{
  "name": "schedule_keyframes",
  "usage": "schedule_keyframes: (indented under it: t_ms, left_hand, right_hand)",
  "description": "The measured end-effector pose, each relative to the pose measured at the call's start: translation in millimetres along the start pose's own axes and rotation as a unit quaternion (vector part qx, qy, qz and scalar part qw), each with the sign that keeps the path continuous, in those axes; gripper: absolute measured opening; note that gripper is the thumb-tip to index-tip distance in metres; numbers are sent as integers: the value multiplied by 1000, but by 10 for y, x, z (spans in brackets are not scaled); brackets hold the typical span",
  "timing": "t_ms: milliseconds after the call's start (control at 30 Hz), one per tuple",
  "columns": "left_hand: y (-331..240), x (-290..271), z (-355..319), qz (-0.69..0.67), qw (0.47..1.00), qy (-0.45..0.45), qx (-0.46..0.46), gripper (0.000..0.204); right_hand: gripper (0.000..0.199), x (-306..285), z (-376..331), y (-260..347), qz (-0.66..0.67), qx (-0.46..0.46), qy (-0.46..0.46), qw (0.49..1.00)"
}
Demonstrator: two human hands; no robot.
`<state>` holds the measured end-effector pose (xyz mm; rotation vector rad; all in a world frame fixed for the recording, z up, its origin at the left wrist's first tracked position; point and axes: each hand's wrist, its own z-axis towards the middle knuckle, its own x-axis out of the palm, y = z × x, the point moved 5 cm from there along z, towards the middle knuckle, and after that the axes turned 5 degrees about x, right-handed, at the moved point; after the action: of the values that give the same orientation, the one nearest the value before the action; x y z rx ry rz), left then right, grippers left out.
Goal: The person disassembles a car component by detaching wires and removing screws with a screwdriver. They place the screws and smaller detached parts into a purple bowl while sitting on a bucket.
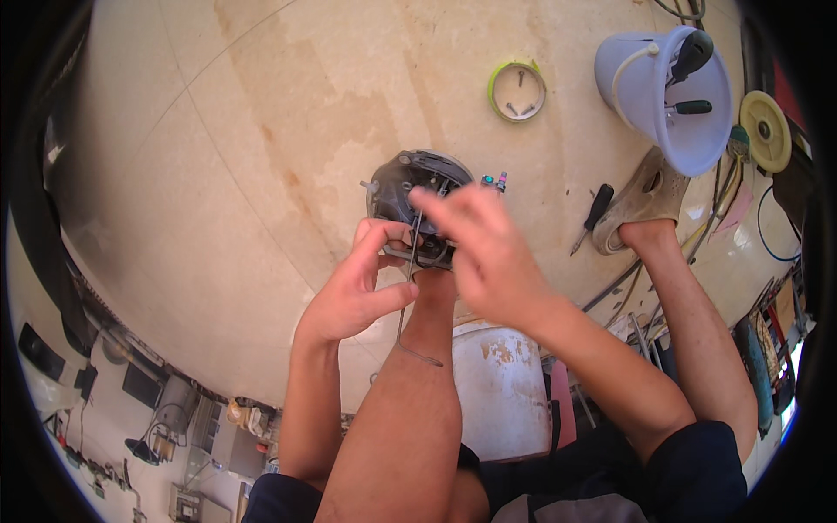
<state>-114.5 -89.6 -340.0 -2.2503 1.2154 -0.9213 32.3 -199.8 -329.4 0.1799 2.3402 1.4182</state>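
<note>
A dark round mechanical housing [390,187] with small fittings inside and a stub on its left rests on the floor, close to my foot. At its near left edge is my left hand [362,279], fingers curled against it and thumb apart, lower down. A thin bent metal rod [402,324] runs from the housing past that thumb to a hooked end over my shin. What the left fingertips grip is hidden. Over the housing's right side, my right hand [488,248] is smeared by motion. Its index finger reaches toward the rod's top; any grip is unclear.
A tape roll [493,102] encircles several screws [521,80]. Right of the housing lie small coloured parts [494,182] and a screwdriver [599,207]. A pale bucket [623,78] holding tools stands beyond my clog [649,205]. A white tub [499,401] sits below my right arm.
</note>
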Motion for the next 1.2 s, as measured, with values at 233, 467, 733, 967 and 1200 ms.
schedule_keyframes:
  t_ms: [233,467,733,967,1200]
  left_hand:
    - [-170,-9,53,22,999,26,-22,52]
    - [-461,-183,-255,290,929,-23,-230,41]
    - [-533,68,-111,496,849,-163,85,27]
    - [-455,123,144,513,834,-183,92,36]
    - [-317,157,165,487,840,-228,72,34]
  right_hand:
    - [53,152,623,-590,97,191,54,975]
    - [52,180,597,-434,53,139,116,982]
    - [51,154,569,-362,-14,158,149,976]
    - [49,144,532,-339,22,129,150,980]
    - [48,163,509,-294,2,124,153,980]
